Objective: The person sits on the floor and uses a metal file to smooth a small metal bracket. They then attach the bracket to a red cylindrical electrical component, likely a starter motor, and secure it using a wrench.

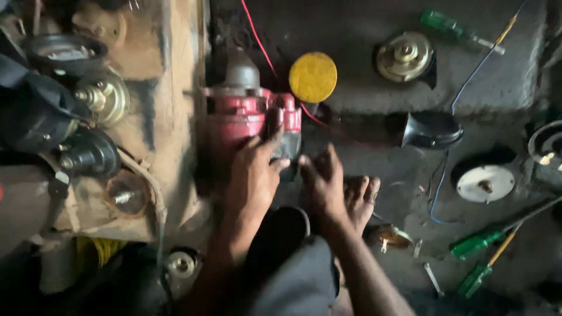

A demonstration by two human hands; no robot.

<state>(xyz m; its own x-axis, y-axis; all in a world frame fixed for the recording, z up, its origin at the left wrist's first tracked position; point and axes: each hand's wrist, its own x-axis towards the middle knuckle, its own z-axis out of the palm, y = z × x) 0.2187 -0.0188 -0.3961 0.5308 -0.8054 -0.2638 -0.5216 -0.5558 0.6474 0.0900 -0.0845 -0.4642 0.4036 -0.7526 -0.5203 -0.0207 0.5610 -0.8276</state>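
Left hand (253,169) clamped on red motor (249,114); right hand (324,178) just beside it, fingers apart, empty. Yellow disc (313,76) behind motor. Best: steady housing firmly.

open floor patch (374,126) right of red motor (246,117), yellow cap (313,76) and black horn (430,130) bordering it

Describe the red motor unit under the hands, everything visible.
The red motor unit is a painted metal body with a grey, rounded metal cap at its far end and a darker block at its near right corner. It lies on the dark, grimy floor beside a worn wooden board. The left hand rests on its near side, fingers on the casing; the right hand is next to the dark block. A red wire runs past it.
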